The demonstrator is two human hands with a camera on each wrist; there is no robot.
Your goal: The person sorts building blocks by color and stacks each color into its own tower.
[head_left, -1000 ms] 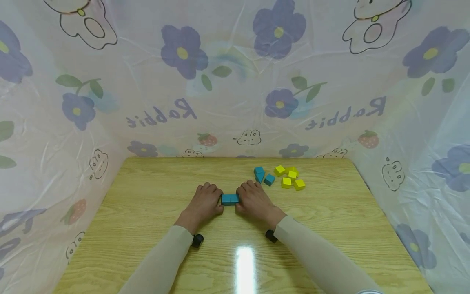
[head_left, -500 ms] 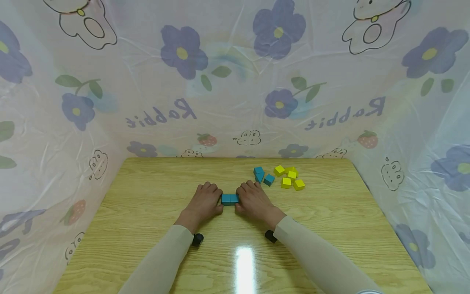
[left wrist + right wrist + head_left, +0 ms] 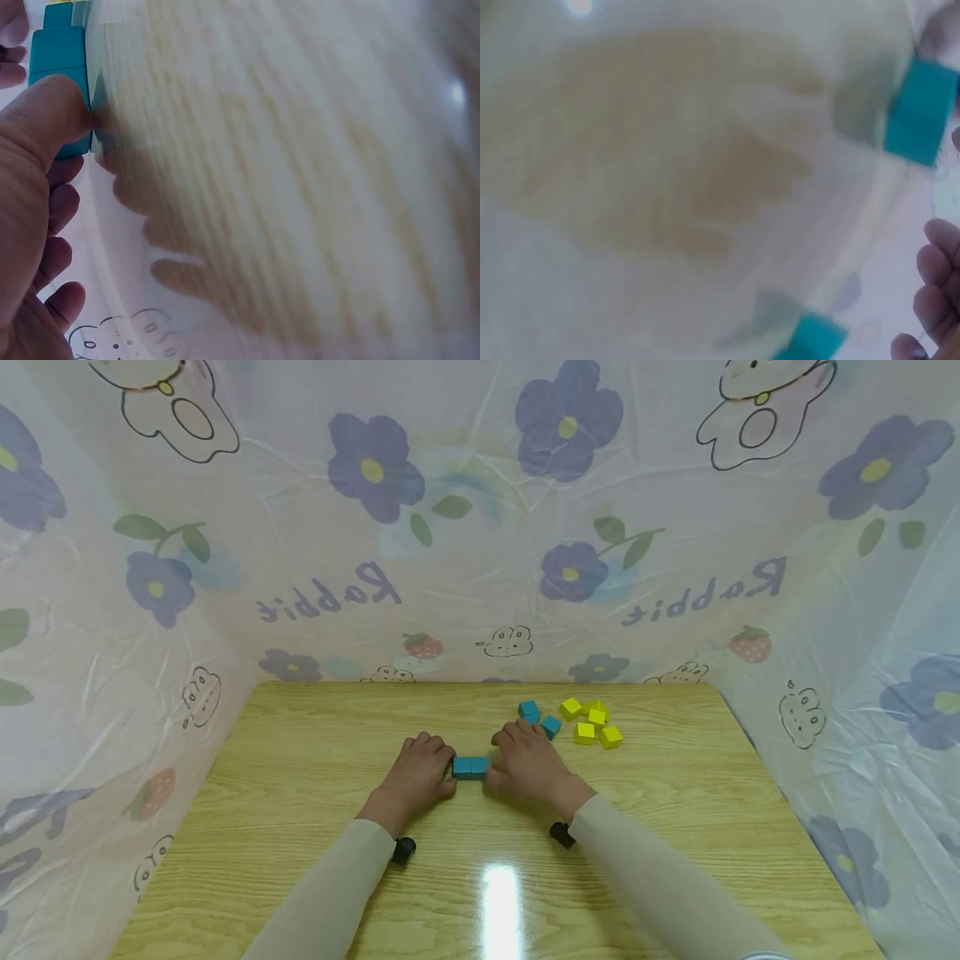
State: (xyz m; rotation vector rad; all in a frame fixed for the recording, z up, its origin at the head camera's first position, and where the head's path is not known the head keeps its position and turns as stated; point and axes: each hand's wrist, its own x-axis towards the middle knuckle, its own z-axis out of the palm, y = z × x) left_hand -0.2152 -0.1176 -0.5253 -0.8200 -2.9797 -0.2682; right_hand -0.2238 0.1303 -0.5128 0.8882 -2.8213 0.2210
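Observation:
Two blue blocks lie side by side, touching, in the middle of the table. My left hand (image 3: 417, 770) pinches the left blue block (image 3: 461, 768) between thumb and fingers; in the left wrist view the thumb (image 3: 56, 112) lies over its side. My right hand (image 3: 528, 766) is just right of the right blue block (image 3: 478, 767). In the right wrist view its loosely bent fingers (image 3: 939, 274) are apart from the blue block face (image 3: 921, 112) and hold nothing. Beyond it are a blue cube (image 3: 528, 709) and another blue block (image 3: 551, 727); a further blue piece is partly hidden.
Several yellow blocks (image 3: 585, 733) are grouped at the back right of the wooden table (image 3: 315, 893), one of them a triangle. A patterned cloth (image 3: 480, 543) walls the table at the back and both sides.
My right hand has let go of the right blue block and shifted slightly right and away, now covering part of a blue piece behind. The left hand and the joined blocks stay put.

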